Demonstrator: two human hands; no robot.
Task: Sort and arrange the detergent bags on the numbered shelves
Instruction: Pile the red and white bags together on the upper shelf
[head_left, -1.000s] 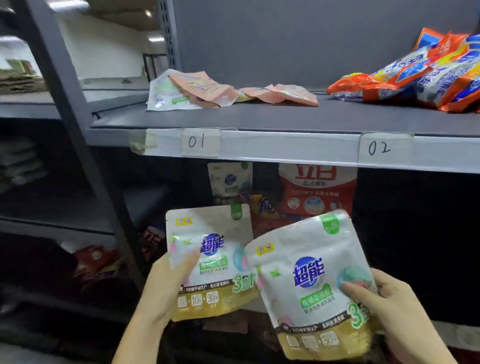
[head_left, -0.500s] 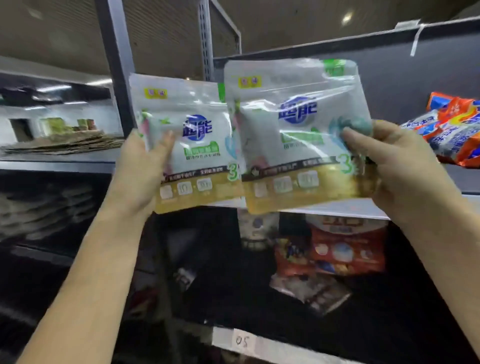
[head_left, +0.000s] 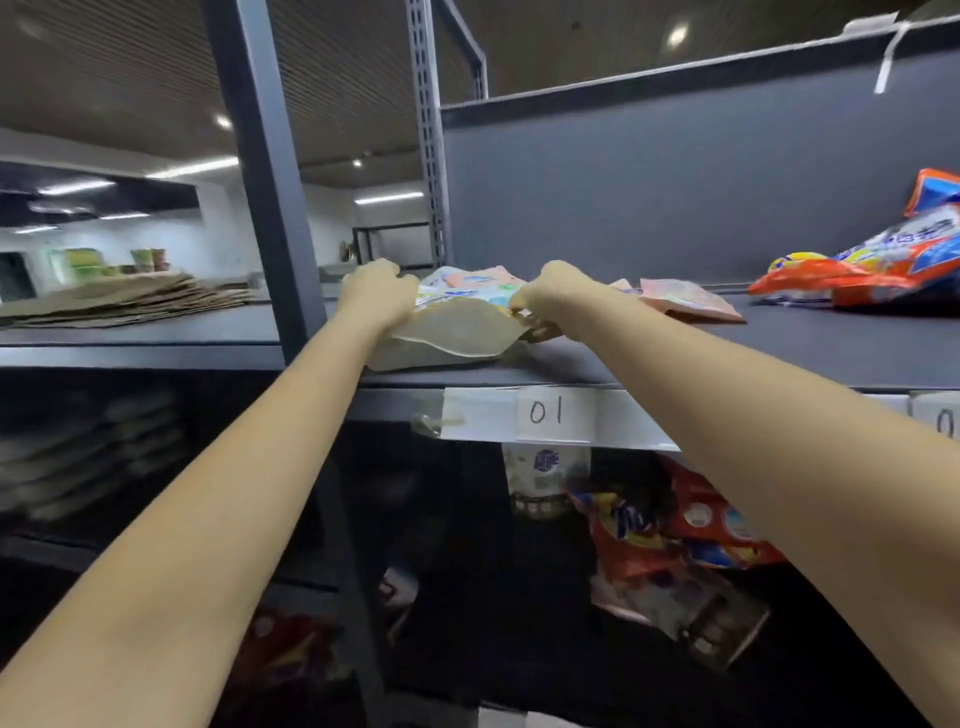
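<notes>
Two white and gold detergent bags (head_left: 452, 332) lie flat on the grey shelf (head_left: 675, 358) above the label 01 (head_left: 546, 414), their gold bottoms facing me. My left hand (head_left: 378, 295) grips the left side of the bags with curled fingers. My right hand (head_left: 551, 296) grips their right side. Both arms stretch forward over the shelf edge. Behind the bags lie pink and white bags (head_left: 470, 278), partly hidden by my hands.
A pink bag (head_left: 685, 306) lies right of my hands and orange and blue bags (head_left: 862, 270) are piled at the far right. Grey uprights (head_left: 260, 171) stand at the left. The lower shelf holds red bags (head_left: 691, 525). Flattened cardboard (head_left: 119, 304) sits on the neighbouring shelf.
Both hands carried the two white and gold bags from mid-air forward and down onto shelf 01, where they now lie flat.
</notes>
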